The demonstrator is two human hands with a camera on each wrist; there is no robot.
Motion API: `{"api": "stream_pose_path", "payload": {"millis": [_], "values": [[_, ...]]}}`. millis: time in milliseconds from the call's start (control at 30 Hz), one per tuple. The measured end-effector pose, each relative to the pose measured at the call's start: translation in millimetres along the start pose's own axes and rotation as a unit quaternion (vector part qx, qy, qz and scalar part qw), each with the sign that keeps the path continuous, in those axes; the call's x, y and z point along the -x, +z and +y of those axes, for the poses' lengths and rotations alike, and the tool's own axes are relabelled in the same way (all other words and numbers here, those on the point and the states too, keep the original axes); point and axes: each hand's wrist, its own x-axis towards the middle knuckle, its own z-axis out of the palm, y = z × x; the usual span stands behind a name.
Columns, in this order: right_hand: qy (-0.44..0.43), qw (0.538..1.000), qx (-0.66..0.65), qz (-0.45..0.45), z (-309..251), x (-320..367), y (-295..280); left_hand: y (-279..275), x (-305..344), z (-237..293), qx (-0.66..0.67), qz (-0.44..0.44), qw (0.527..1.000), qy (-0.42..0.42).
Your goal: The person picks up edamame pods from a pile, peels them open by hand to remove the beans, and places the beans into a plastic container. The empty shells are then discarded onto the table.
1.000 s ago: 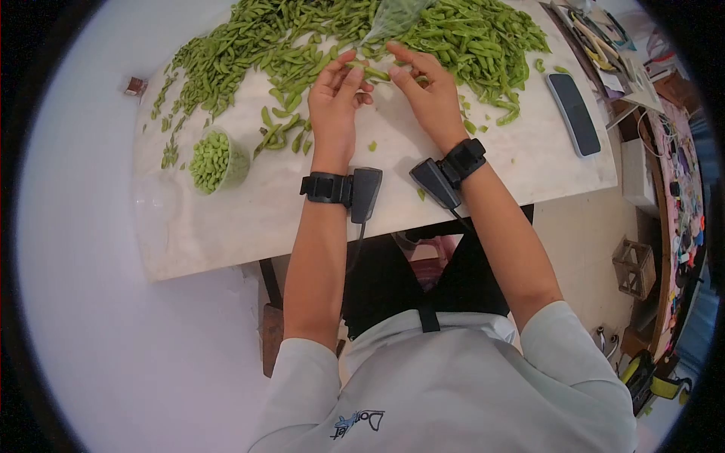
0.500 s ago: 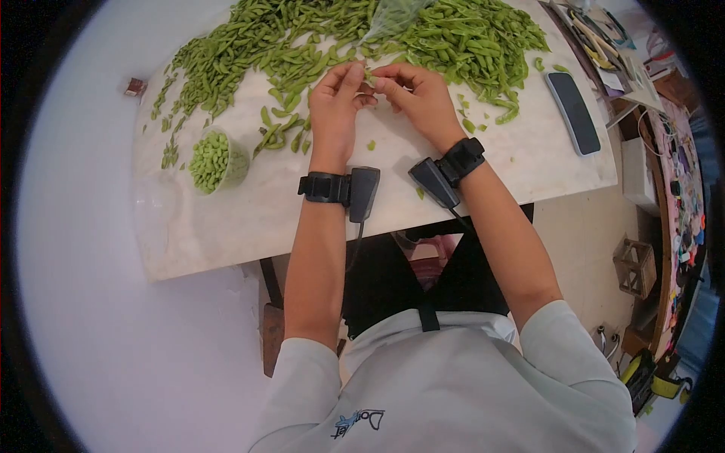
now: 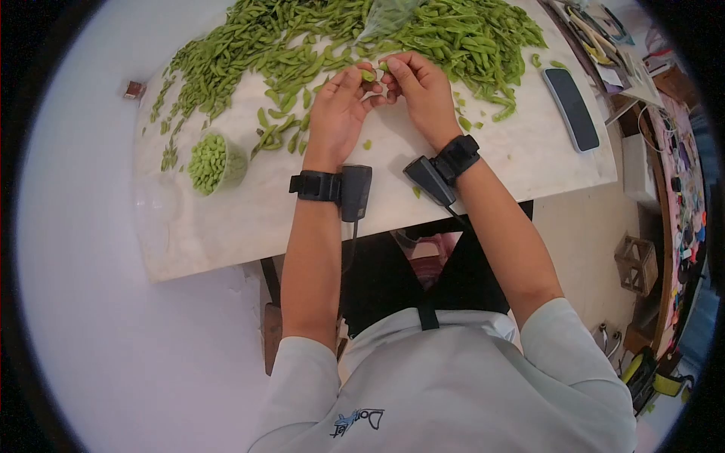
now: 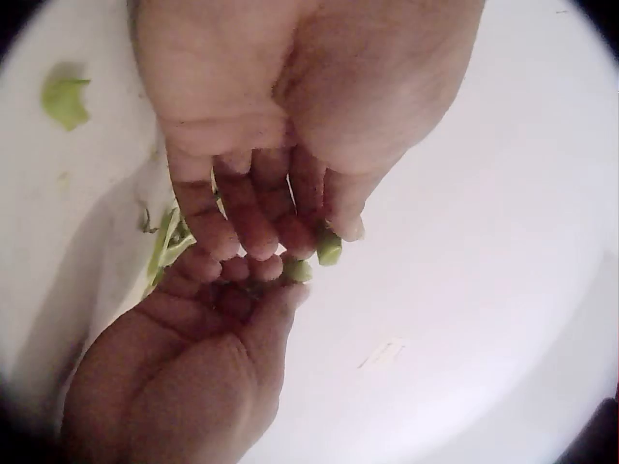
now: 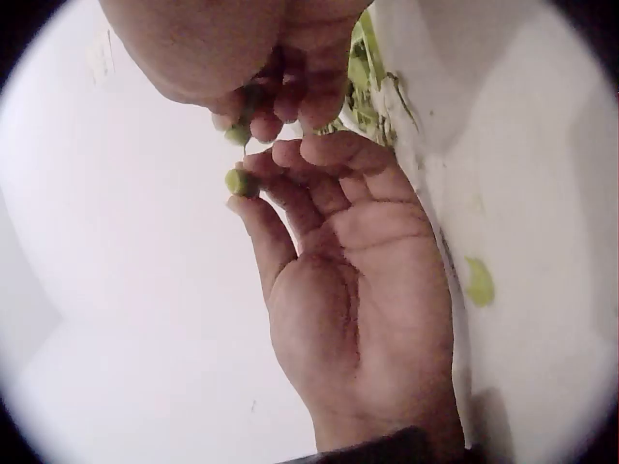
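Between the thumb and fingertips of my left hand (image 3: pixel 334 121) is a short green soybean pod piece (image 4: pixel 330 247). A second green piece (image 4: pixel 298 272) is pinched by my right hand (image 3: pixel 429 102), close beside the first. Both hands face each other above the table (image 3: pixel 302 226), with a narrow gap between the two pieces and a thin strand showing there in the right wrist view. A big heap of green pods (image 3: pixel 468 45) lies just beyond the hands. Shelled beans (image 3: pixel 206 163) fill a clear plastic cup (image 3: pixel 240 162) at the left.
Loose pods (image 3: pixel 276 128) lie left of my left hand. A clear plastic bag (image 3: pixel 389 19) rests on the heap. At the right edge of the table is a phone (image 3: pixel 572 109). Small green scraps (image 3: pixel 464 122) dot the tabletop near my right hand.
A long pod spanned both hands a second ago; the hands then closed together over it. Now they have parted slightly, each pinching a short green piece.
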Motion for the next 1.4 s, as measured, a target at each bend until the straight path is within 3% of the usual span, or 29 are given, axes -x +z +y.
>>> {"api": "stream_pose_path", "payload": {"millis": [333, 533, 733, 933, 1033, 1333, 1400], "values": [[-0.021, 0.997, 0.03, 0.062, -5, 0, 0, 6, 3, 3, -0.045, -0.013, 0.999, 0.007], [-0.029, 0.996, 0.003, 0.087, -2, -2, -2, 0, 1, 1, -0.08, -0.025, 0.995, -0.05], [0.02, 0.997, -0.068, 0.02, -10, 0, -5, 6, 1, -1, -0.055, 0.016, 0.998, -0.009], [0.057, 0.994, -0.034, -0.083, -11, 2, 0, -1, -3, -1, -0.068, 0.087, 0.993, 0.038], [0.068, 0.992, -0.053, -0.091, -10, 3, 3, -1, -2, -1, -0.084, 0.08, 0.992, 0.039], [0.068, 0.992, -0.087, 0.058, -9, -1, -1, 7, -2, -1, -0.193, 0.021, 0.981, -0.017], [0.046, 0.993, -0.096, 0.043, -9, -5, -2, 6, -5, 0, -0.177, 0.011, 0.984, -0.013]]}}
